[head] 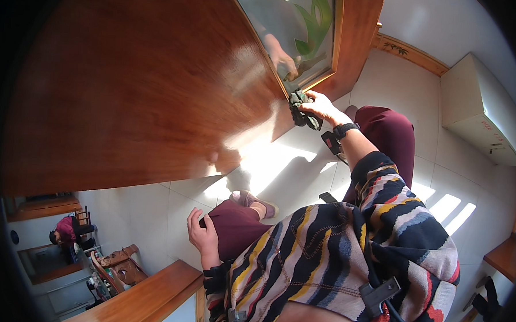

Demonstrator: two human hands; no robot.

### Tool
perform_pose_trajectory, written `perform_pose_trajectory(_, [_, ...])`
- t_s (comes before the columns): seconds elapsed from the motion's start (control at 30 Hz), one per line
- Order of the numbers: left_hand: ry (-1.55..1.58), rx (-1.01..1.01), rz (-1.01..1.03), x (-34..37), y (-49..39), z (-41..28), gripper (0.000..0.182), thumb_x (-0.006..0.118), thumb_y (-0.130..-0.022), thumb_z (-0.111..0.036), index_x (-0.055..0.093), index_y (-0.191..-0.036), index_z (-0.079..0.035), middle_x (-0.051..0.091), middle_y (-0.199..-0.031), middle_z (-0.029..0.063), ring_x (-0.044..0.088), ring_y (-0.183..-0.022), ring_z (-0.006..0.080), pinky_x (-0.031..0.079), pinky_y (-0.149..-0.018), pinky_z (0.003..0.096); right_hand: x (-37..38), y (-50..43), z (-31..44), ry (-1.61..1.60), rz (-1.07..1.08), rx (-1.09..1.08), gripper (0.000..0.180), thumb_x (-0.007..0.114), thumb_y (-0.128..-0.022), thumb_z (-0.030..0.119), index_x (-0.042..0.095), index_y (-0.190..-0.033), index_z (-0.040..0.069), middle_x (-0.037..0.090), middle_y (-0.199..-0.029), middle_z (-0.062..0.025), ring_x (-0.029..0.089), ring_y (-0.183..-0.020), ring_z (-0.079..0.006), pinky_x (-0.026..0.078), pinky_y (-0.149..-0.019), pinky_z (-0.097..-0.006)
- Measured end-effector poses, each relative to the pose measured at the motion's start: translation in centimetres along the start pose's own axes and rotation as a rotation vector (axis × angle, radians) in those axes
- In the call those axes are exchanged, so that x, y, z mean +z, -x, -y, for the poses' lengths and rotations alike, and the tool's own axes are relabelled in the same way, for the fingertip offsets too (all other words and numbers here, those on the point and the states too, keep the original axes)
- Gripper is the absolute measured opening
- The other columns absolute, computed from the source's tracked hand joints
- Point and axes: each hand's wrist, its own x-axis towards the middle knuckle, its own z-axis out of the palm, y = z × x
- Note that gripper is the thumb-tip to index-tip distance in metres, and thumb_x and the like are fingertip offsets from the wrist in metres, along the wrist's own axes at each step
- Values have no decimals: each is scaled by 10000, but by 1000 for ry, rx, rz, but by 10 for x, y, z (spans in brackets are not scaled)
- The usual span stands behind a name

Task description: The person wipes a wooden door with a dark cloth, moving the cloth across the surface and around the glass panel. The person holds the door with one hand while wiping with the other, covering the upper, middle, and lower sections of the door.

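My right hand [323, 107], with a black band at the wrist, grips a crumpled dark patterned cloth [304, 111]. The cloth is at the lower corner of a glass panel [285, 28] framed in a glossy brown wooden door [149, 83]. Green leaf shapes mark the glass, and an arm and hand are reflected in it. My left hand [204, 234] is beside my left knee, its fingers apart and nothing seen in it.
A wooden ledge [166, 293] runs at lower left. Beyond it are a brown bag [128, 267], assorted items and a bent-over person [67, 232]. A pale box [484, 110] stands at right on the tiled floor [395, 80]. A dark cable hangs by my wrist.
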Motion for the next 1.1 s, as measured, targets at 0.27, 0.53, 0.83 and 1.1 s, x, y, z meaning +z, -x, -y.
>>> perform_pose_trajectory(0.27, [15, 34, 2, 3, -6, -3, 191, 666, -916, -122, 672, -1087, -37, 681, -1230, 129, 650, -1128, 352, 513, -969, 429, 11, -10, 11, 401, 210, -9, 869, 824, -745, 141, 449, -1523, 53, 662, -1279, -73, 612, -1178, -197, 477, -1062, -344])
perform_pose_trajectory(0.53, [42, 20, 1, 9, -1, -15, 190, 662, -911, -108, 669, -1084, -30, 687, -1216, 134, 653, -1121, 356, 517, -959, 429, 5, -22, 21, 381, 256, 61, 938, 832, -749, 323, 411, -1555, 93, 695, -1246, -139, 673, -1130, -250, 531, -983, -356])
perform_pose_trajectory(0.83, [34, 67, 20, 17, -10, -25, 193, 663, -918, -119, 667, -1086, -27, 684, -1221, 138, 653, -1117, 364, 518, -956, 432, -21, 0, 59, 1356, 118, -175, 742, 772, -725, 320, 579, -1435, 227, 681, -1211, -169, 680, -1107, -327, 567, -898, -414])
perform_pose_trajectory(1.1, [34, 70, -2, 8, -4, -16, 193, 662, -920, -124, 663, -1088, -29, 683, -1225, 141, 652, -1120, 364, 519, -952, 434, -102, 2, 60, 1376, -277, 54, 696, 738, -720, 324, 620, -1404, 280, 725, -1084, -155, 716, -1008, -319, 586, -862, -422])
